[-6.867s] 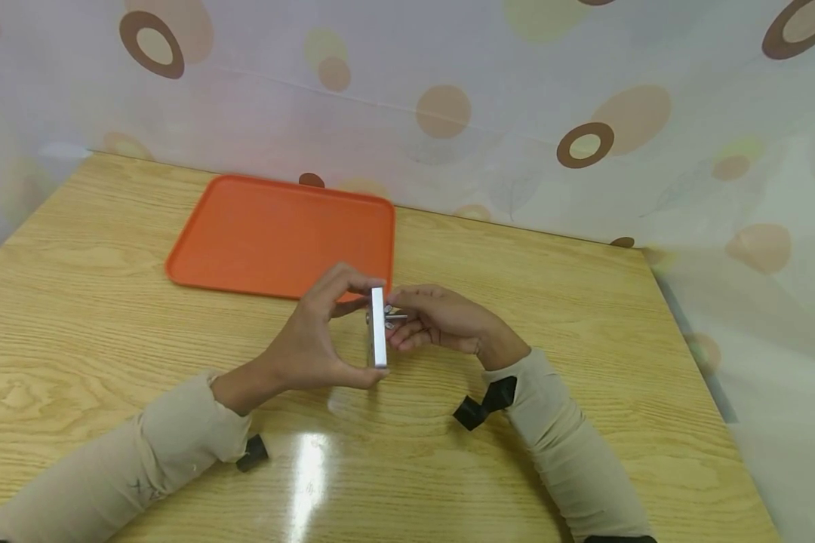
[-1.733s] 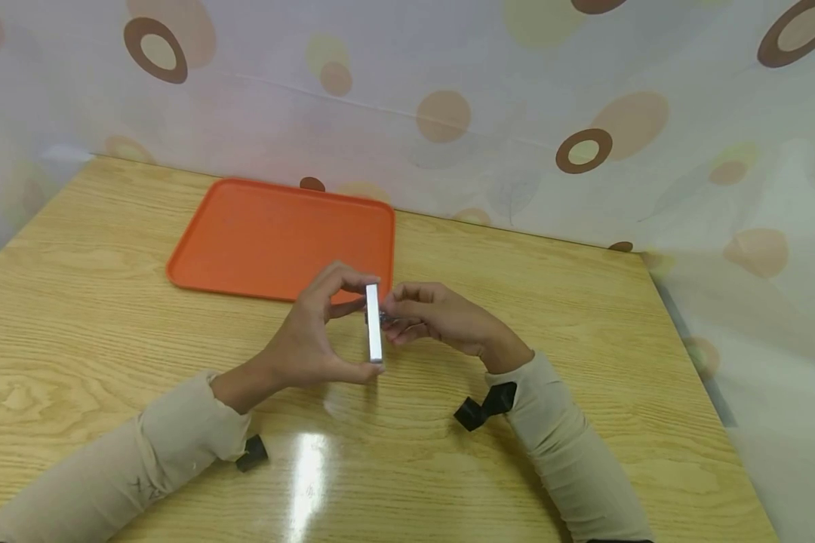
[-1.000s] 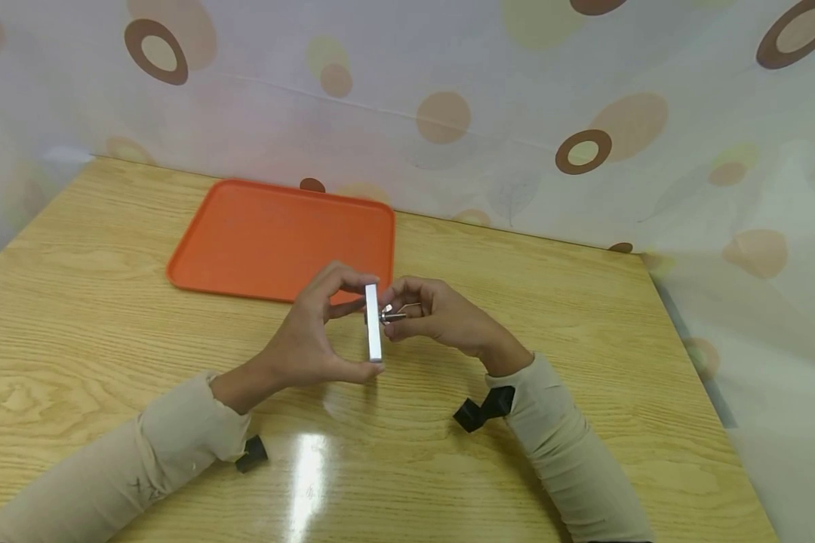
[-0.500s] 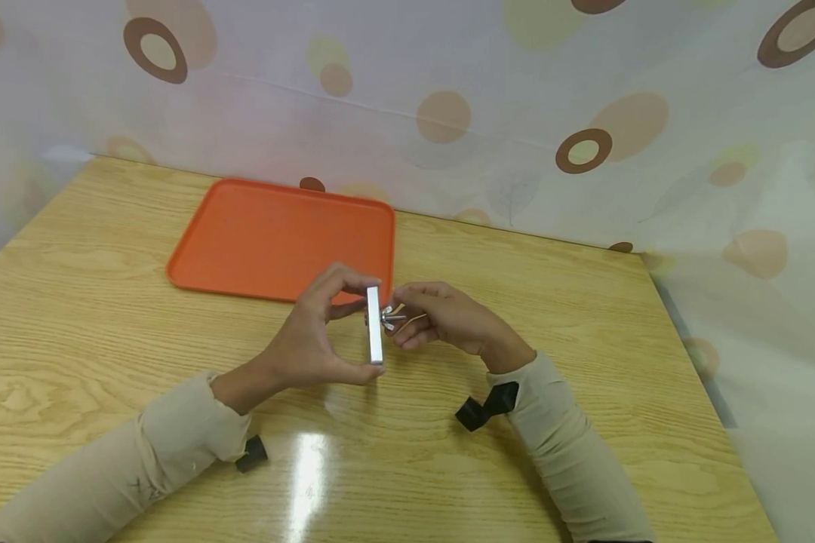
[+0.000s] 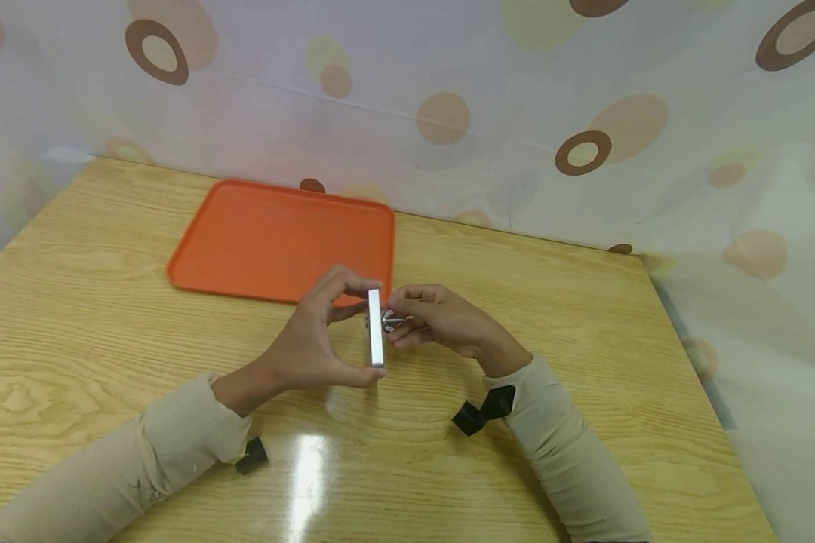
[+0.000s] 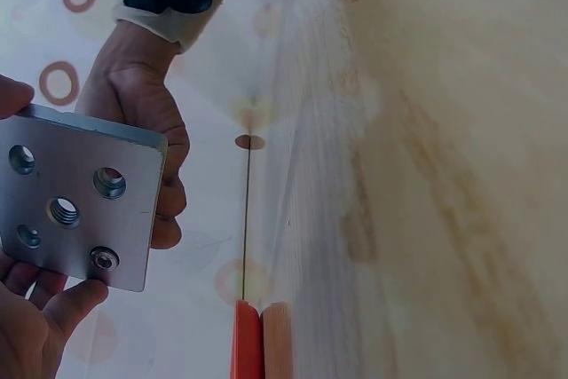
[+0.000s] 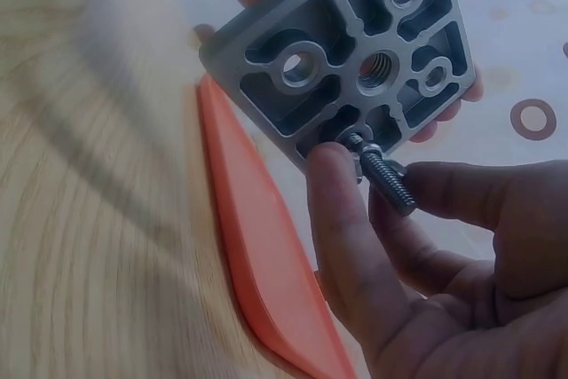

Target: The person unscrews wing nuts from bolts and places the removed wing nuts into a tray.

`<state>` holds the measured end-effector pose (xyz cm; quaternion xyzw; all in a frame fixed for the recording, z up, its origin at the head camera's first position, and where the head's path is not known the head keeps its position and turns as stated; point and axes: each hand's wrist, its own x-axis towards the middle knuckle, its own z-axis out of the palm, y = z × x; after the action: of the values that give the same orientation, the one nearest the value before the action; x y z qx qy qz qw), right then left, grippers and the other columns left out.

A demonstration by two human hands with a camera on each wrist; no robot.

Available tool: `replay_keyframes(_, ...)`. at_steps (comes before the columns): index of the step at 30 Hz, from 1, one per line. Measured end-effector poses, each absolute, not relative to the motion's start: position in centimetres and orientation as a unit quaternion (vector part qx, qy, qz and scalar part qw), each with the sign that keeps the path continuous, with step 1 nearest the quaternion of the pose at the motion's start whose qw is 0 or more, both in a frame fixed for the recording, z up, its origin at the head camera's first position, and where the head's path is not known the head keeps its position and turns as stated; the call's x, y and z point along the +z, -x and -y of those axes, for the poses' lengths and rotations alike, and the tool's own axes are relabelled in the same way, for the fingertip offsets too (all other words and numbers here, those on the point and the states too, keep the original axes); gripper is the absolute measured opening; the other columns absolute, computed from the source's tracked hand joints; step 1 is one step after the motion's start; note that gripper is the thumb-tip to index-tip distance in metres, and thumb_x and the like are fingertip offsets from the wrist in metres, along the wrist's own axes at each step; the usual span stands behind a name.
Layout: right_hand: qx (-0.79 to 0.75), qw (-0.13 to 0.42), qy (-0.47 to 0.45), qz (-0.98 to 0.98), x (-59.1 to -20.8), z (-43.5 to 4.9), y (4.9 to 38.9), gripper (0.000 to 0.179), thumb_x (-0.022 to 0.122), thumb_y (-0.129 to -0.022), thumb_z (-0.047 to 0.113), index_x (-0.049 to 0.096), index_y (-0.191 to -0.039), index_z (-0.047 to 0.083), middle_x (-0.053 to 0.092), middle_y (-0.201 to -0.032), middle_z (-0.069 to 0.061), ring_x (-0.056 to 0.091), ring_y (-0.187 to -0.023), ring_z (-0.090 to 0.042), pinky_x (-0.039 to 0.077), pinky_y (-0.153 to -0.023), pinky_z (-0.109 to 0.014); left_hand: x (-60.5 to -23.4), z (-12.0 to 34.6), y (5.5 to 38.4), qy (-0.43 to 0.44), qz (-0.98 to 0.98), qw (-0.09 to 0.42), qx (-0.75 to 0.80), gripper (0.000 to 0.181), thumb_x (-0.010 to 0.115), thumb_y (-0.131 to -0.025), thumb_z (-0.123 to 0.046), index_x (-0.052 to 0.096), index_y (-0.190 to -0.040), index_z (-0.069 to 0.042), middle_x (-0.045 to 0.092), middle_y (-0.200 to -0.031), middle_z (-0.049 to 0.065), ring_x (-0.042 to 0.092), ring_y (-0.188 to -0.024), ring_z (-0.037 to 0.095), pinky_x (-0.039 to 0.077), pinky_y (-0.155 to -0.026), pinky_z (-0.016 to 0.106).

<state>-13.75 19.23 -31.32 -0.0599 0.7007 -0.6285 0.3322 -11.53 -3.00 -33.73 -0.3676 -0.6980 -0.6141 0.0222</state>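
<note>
A square silver metal plate [image 5: 376, 328] stands on edge in my left hand [image 5: 315, 335], gripped between thumb and fingers at opposite edges. Its smooth face in the left wrist view shows several holes, and a bolt head [image 6: 104, 258] sits in a corner one. On the ribbed side, the threaded bolt [image 7: 390, 185] sticks out of the plate toward my right hand [image 5: 451, 320]. A wing nut [image 5: 389, 321] is on that bolt, a little off the plate. My right thumb and fingers pinch the wing nut, partly hiding it.
An orange tray [image 5: 288, 241] lies at the back left of the wooden table [image 5: 550, 317], just behind the hands. A patterned white sheet [image 5: 496, 98] hangs along the table's back edge. Black wrist mounts [image 5: 484, 411] sit at the sleeves.
The right fingers have shifted repeatedly around the wing nut, baring it half a second ago and covering part of it again now. Left hand and plate stay almost still.
</note>
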Motion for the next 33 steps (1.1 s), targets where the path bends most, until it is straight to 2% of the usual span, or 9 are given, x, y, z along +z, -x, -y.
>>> replay_keyframes(11,-0.608,0.3,0.106,-0.727,-31.39,-19.28,13.86,0.017,0.048,-0.104,0.011,0.061,-0.107,0.0,0.067,-0.094,0.001,0.068,-0.09,-0.012,0.063,-0.087,-0.027,-33.74,3.09,11.73,0.364,0.697,0.022,-0.618,0.072,0.089,-0.058,-0.001,0.052,-0.12,0.001,0.052,-0.127,0.017,0.053,-0.121,0.03,0.057,-0.104,0.038)
replay_keyframes(18,-0.606,0.29,0.114,-0.732,-31.21,-19.22,13.74,0.016,0.05,-0.102,0.009,0.059,-0.108,-0.002,0.066,-0.098,-0.001,0.068,-0.093,-0.014,0.063,-0.093,-0.033,-33.82,3.13,11.78,0.36,0.695,0.021,-0.622,0.071,0.088,-0.06,-0.001,0.052,-0.121,0.002,0.052,-0.127,0.018,0.053,-0.12,0.034,0.058,-0.103,0.041)
replay_keyframes(27,-0.6,0.283,0.128,-0.737,-31.11,-19.46,13.73,0.008,0.055,-0.098,0.004,0.06,-0.105,0.001,0.064,-0.1,-0.002,0.068,-0.1,-0.021,0.06,-0.1,-0.042,-33.91,3.18,11.78,0.361,0.691,0.016,-0.626,0.075,0.088,-0.06,-0.001,0.053,-0.126,0.002,0.053,-0.122,0.017,0.053,-0.117,0.027,0.059,-0.101,0.039)
replay_keyframes(33,-0.592,0.273,0.145,-0.744,-31.18,-19.69,13.72,0.012,0.06,-0.095,0.005,0.06,-0.107,0.002,0.063,-0.101,-0.001,0.068,-0.101,-0.025,0.06,-0.098,-0.038,-33.91,3.17,11.74,0.358,0.687,0.011,-0.633,0.076,0.088,-0.06,0.0,0.052,-0.128,0.003,0.053,-0.122,0.017,0.053,-0.116,0.025,0.059,-0.101,0.038)
